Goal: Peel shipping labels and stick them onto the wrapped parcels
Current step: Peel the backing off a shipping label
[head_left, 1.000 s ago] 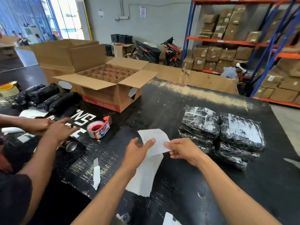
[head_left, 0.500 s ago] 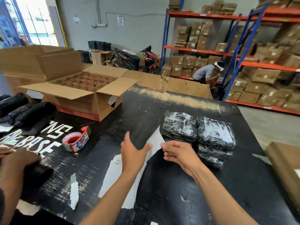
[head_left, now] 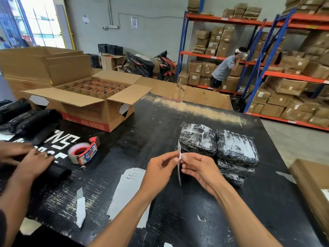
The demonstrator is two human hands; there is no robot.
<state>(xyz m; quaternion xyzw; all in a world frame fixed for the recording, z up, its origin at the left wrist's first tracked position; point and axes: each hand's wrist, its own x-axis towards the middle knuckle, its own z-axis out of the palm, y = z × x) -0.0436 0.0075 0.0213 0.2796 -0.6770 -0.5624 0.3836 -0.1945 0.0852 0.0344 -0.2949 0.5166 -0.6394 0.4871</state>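
Both hands now hold the label (head_left: 179,158) up edge-on; left hand (head_left: 161,169) and right hand (head_left: 197,169) pinch it, peeling; next, press it flat onto the parcels (head_left: 197,139) just behind.

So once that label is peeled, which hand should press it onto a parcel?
Probably the right. Both hands pinch the label, held edge-on between them, but the right hand is the one beside the wrapped parcels, so it has the shorter reach.
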